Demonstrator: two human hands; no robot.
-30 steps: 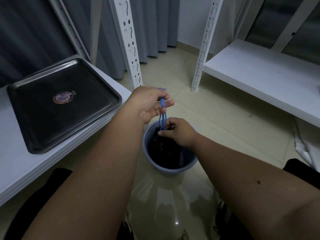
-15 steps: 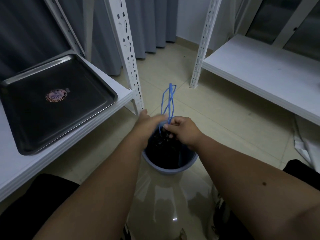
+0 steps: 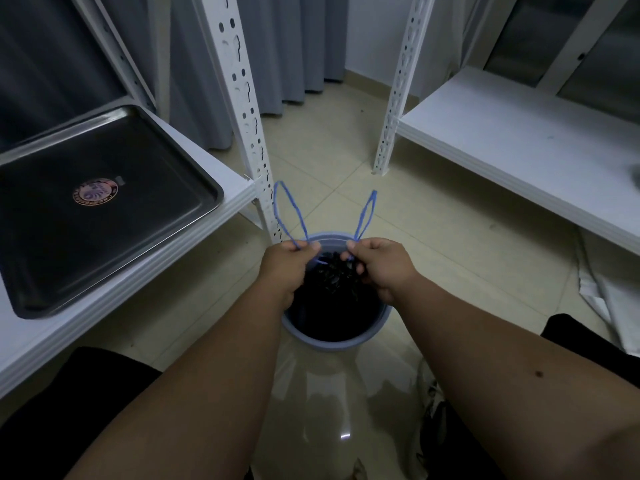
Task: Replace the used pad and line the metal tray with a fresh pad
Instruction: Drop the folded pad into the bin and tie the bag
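The metal tray (image 3: 194, 216) lies bare on the white shelf at the left, with a round sticker (image 3: 95, 196) near its middle and no pad in it. On the floor between my knees stands a blue bin (image 3: 332, 341) lined with a black bag (image 3: 337, 282). My left hand (image 3: 285, 263) pinches one blue drawstring loop (image 3: 289, 213) over the bin's rim. My right hand (image 3: 379, 266) pinches the other blue drawstring loop (image 3: 365, 216). The two loops stand apart. No pad is visible.
A white perforated shelf post (image 3: 247, 126) rises just beyond the bin on the left. A second post (image 3: 394, 98) and a white shelf (image 3: 519, 147) stand at the right. Grey curtains hang behind. A pale cloth (image 3: 599, 282) lies on the floor at the right.
Both hands held the blue drawstrings together above the bin. Now the hands have drawn apart, and each holds one loop at the rim. The camera has tilted down slightly.
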